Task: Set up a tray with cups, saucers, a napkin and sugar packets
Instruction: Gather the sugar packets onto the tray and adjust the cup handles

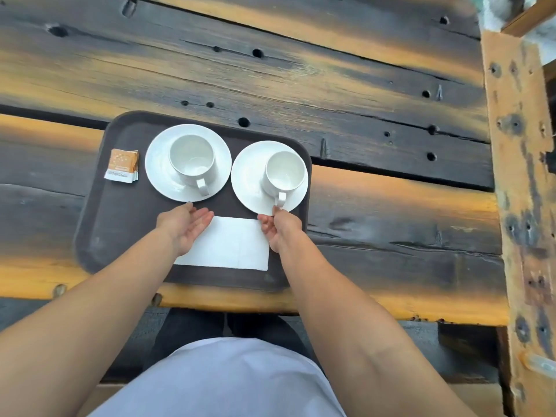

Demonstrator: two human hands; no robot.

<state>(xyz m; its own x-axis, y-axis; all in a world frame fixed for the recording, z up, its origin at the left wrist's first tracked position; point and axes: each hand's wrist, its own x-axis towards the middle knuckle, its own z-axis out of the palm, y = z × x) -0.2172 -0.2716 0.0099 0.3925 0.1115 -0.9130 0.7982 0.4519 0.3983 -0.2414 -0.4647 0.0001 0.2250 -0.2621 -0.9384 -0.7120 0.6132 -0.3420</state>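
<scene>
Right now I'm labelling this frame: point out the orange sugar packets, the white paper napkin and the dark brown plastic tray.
orange sugar packets (122, 165): head view, top packet's printed face.
white paper napkin (237, 245): head view, bare middle.
dark brown plastic tray (99, 224): head view, bare left side.

Counter (301, 70): rough old wood planks w/ knots, holes, cracks, charred dark w/ orange streaks. Tray (99, 236): dark brown, matt, looks like plastic w/ fine grainy texture. Cups (192, 158) & saucers (162, 176): white glazed ceramic, smooth, glossy. Napkin (231, 245): white paper, matt, faint fold creases. Sugar packets (122, 165): printed paper, orange & white.
</scene>
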